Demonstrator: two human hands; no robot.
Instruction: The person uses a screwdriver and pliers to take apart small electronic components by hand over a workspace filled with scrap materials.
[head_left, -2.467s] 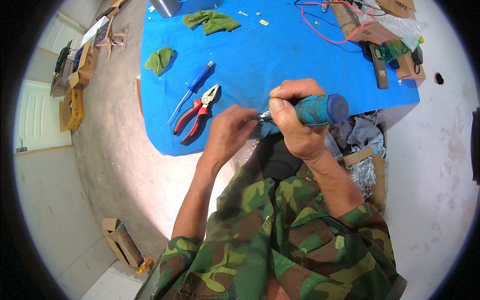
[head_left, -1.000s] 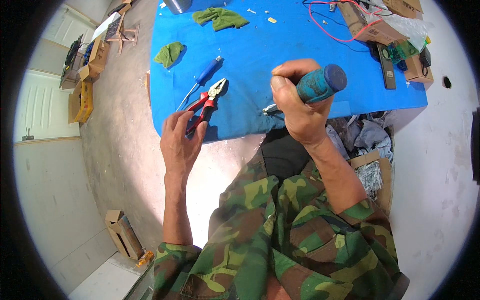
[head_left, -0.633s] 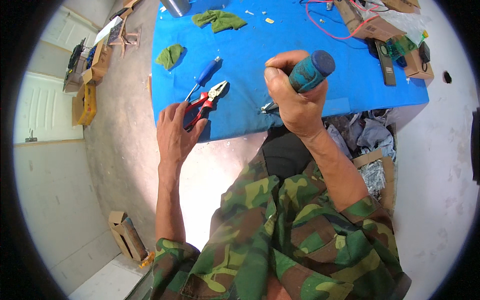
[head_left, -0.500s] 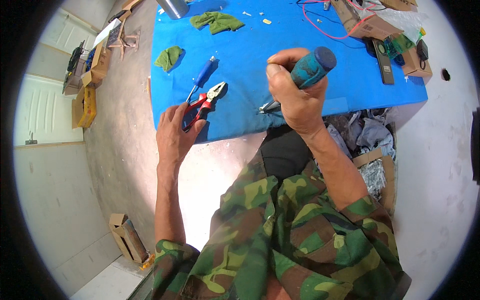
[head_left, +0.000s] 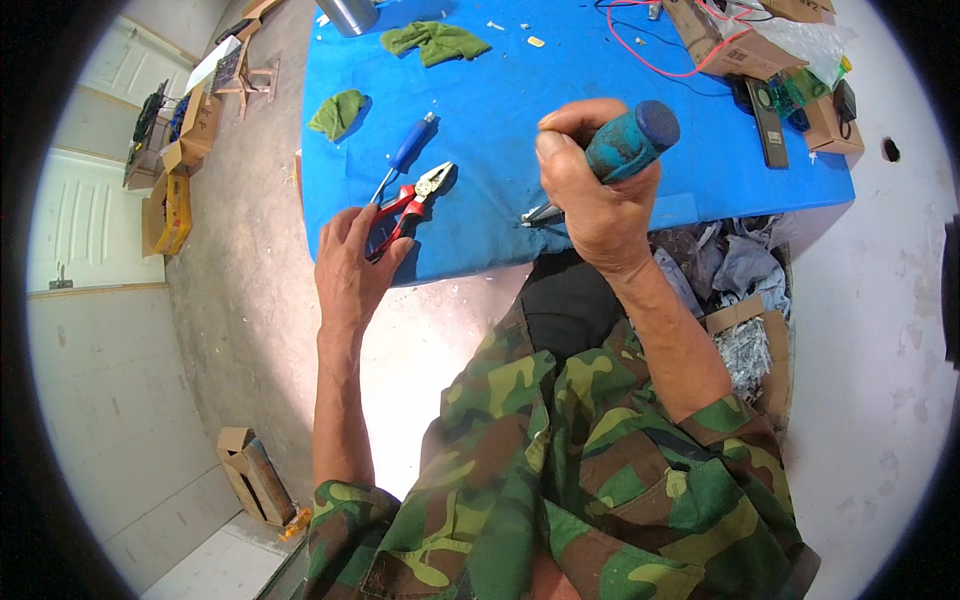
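Hands, head view: right hand (head_left: 600, 215) closed round a teal-handled tool (head_left: 617, 150) above the desk (head_left: 490, 120), near edge; left hand (head_left: 350, 262) half-curled over pliers (head_left: 432, 182) on it, hold unclear. Tool: presumably rigid, best held by its thick handle; pliers: likely weighty, taken by the grips.

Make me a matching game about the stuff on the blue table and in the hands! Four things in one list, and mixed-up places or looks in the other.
Things:
1. combination pliers
2. teal-handled tool
3. red cable
4. larger cloth

Places or looks:
A. crumpled and green
B. looped near a cardboard box
C. gripped in the right hand
D. lying with the left hand at the handles

Right pairs: 1-D, 2-C, 3-B, 4-A
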